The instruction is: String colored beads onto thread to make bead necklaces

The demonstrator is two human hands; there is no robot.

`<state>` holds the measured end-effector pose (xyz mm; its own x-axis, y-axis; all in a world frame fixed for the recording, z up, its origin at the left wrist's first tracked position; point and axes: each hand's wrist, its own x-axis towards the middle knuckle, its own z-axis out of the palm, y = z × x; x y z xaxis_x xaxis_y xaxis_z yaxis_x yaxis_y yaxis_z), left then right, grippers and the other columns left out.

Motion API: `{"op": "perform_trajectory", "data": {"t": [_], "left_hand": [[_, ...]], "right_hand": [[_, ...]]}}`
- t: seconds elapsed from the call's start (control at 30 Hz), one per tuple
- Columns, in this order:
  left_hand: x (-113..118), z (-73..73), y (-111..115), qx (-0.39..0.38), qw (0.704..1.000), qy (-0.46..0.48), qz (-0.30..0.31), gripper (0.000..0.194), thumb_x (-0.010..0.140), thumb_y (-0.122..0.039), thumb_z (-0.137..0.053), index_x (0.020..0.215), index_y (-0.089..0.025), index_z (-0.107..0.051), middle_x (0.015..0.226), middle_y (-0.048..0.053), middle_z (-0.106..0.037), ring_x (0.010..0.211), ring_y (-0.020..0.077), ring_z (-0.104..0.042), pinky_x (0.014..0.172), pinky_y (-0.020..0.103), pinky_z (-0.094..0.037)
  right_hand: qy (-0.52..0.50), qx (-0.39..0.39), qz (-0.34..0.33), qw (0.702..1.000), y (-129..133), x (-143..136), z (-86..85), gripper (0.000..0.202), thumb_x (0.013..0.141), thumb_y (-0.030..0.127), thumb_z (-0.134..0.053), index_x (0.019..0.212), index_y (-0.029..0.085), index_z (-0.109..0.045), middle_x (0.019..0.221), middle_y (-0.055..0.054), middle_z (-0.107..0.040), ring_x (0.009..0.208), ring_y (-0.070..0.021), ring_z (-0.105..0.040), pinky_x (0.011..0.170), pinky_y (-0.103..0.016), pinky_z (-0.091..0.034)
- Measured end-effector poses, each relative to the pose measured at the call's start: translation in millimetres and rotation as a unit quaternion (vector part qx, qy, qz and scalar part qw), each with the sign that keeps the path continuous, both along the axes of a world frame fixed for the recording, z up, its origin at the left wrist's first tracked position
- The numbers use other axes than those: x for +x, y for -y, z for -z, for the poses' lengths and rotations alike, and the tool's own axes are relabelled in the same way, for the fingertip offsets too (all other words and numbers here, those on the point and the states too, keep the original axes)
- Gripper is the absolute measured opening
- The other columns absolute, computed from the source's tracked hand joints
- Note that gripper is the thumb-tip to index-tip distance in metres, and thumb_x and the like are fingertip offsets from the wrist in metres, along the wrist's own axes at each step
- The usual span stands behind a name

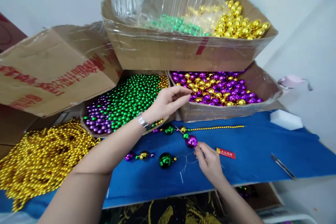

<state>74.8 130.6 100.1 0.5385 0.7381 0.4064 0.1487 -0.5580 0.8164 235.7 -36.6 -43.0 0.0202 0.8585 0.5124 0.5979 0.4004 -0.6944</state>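
My left hand [170, 100], a silver watch on its wrist, hovers by the left edge of a box of purple and gold beads [215, 89], thumb and fingers slightly apart. My right hand [208, 159] pinches the large purple bead [191, 141] at its lower right side. A small green bead [186, 135] sits against the purple one, with a thin needle-like piece beyond it. Behind them lies a string of small gold beads [217, 127]. A large green bead [165, 160] and smaller beads rest on the blue cloth, with clear thread between them and my right hand.
Small green and purple beads fill a box [131, 101] behind my left arm. Gold bead strands [49, 157] heap at far left. Above stands a carton [183, 52] of gold and green beads. Tweezers [283, 166], a red label [226, 153] and a white block [286, 119] lie on the right.
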Motion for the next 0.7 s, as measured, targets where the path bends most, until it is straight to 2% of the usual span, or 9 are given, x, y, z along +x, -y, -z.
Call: {"op": "perform_trajectory", "data": {"t": [0.1, 0.2, 0.27, 0.37, 0.47, 0.53, 0.57, 0.63, 0.7], "left_hand": [[51.9, 5.2, -57.7, 0.172, 0.961, -0.215, 0.025, 0.023, 0.085, -0.012, -0.058, 0.102, -0.017, -0.072, 0.098, 0.011, -0.070, 0.090, 0.0224, -0.063, 0.087, 0.038, -0.048], [95.4, 19.4, -102.3, 0.268, 0.847, -0.456, 0.056, 0.034, 0.075, 0.002, -0.053, 0.096, -0.016, -0.073, 0.103, 0.016, -0.068, 0.098, 0.0297, -0.059, 0.080, 0.039, -0.046], [114.5, 26.2, -119.4, 0.276, 0.795, -0.534, 0.077, 0.033, 0.074, 0.004, -0.052, 0.090, -0.017, -0.073, 0.099, 0.017, -0.069, 0.102, 0.0320, -0.058, 0.074, 0.037, -0.046], [123.7, 27.0, -128.1, 0.274, 0.787, -0.546, 0.079, 0.025, 0.073, 0.000, -0.057, 0.085, -0.016, -0.071, 0.093, 0.016, -0.070, 0.099, 0.0323, -0.059, 0.072, 0.036, -0.046], [107.3, 19.4, -116.4, 0.227, 0.877, -0.414, 0.086, 0.022, 0.071, -0.013, -0.069, 0.093, -0.015, -0.070, 0.092, 0.014, -0.069, 0.090, 0.0284, -0.061, 0.076, 0.037, -0.047], [84.1, 15.2, -94.4, 0.107, 0.967, -0.214, 0.091, 0.031, 0.077, -0.025, -0.070, 0.106, -0.017, -0.068, 0.094, 0.010, -0.069, 0.085, 0.0225, -0.062, 0.078, 0.036, -0.049], [70.4, 14.7, -79.4, 0.019, 0.991, -0.098, 0.090, 0.035, 0.080, -0.029, -0.068, 0.113, -0.018, -0.065, 0.097, 0.009, -0.068, 0.083, 0.0196, -0.063, 0.078, 0.034, -0.050], [42.3, 18.2, -44.6, -0.181, 0.974, 0.107, 0.079, 0.035, 0.084, -0.034, -0.067, 0.116, -0.021, -0.062, 0.102, 0.007, -0.068, 0.083, 0.0164, -0.066, 0.077, 0.031, -0.053], [17.8, 27.4, -10.2, -0.333, 0.911, 0.235, 0.059, 0.033, 0.082, -0.033, -0.071, 0.110, -0.020, -0.063, 0.104, 0.006, -0.068, 0.086, 0.0162, -0.068, 0.078, 0.029, -0.055]], "right_hand": [[-0.002, 0.006, 0.008, 1.000, -2.2, 8.7, 4.3, 0.018, 0.098, 0.019, -0.045, 0.093, 0.018, -0.062, 0.070, 0.000, -0.063, 0.058, -0.0104, -0.061, 0.055, -0.020, -0.048], [-0.002, 0.015, 0.016, 1.000, -4.7, 15.8, 5.9, 0.019, 0.098, 0.018, -0.045, 0.095, 0.019, -0.063, 0.070, 0.000, -0.063, 0.059, -0.0111, -0.062, 0.055, -0.021, -0.048], [-0.006, 0.015, 0.022, 1.000, -6.2, 19.8, 6.2, 0.018, 0.098, 0.017, -0.045, 0.095, 0.019, -0.063, 0.069, 0.000, -0.062, 0.059, -0.0111, -0.061, 0.054, -0.021, -0.047], [-0.009, 0.015, 0.032, 0.999, -7.7, 25.4, 5.4, 0.018, 0.097, 0.017, -0.046, 0.094, 0.019, -0.063, 0.070, 0.000, -0.063, 0.059, -0.0109, -0.061, 0.054, -0.020, -0.047], [-0.002, 0.020, 0.050, 0.999, -7.3, 30.0, 1.8, 0.016, 0.097, 0.017, -0.047, 0.095, 0.018, -0.063, 0.071, -0.001, -0.065, 0.059, -0.0110, -0.062, 0.055, -0.020, -0.048], [0.007, 0.029, 0.064, 0.997, -6.3, 31.4, -1.6, 0.015, 0.097, 0.017, -0.048, 0.097, 0.018, -0.063, 0.071, 0.000, -0.066, 0.059, -0.0107, -0.063, 0.057, -0.019, -0.049], [0.012, 0.036, 0.069, 0.997, -5.8, 31.3, -3.3, 0.014, 0.096, 0.016, -0.049, 0.098, 0.018, -0.064, 0.073, -0.001, -0.067, 0.059, -0.0106, -0.064, 0.059, -0.019, -0.050], [0.024, 0.053, 0.070, 0.996, -5.1, 29.3, -6.2, 0.013, 0.095, 0.015, -0.051, 0.098, 0.017, -0.064, 0.077, -0.002, -0.069, 0.062, -0.0106, -0.065, 0.063, -0.019, -0.051], [0.036, 0.067, 0.063, 0.995, -5.0, 25.3, -8.1, 0.013, 0.095, 0.013, -0.052, 0.097, 0.016, -0.064, 0.080, -0.003, -0.070, 0.065, -0.0112, -0.067, 0.066, -0.019, -0.053]]}}
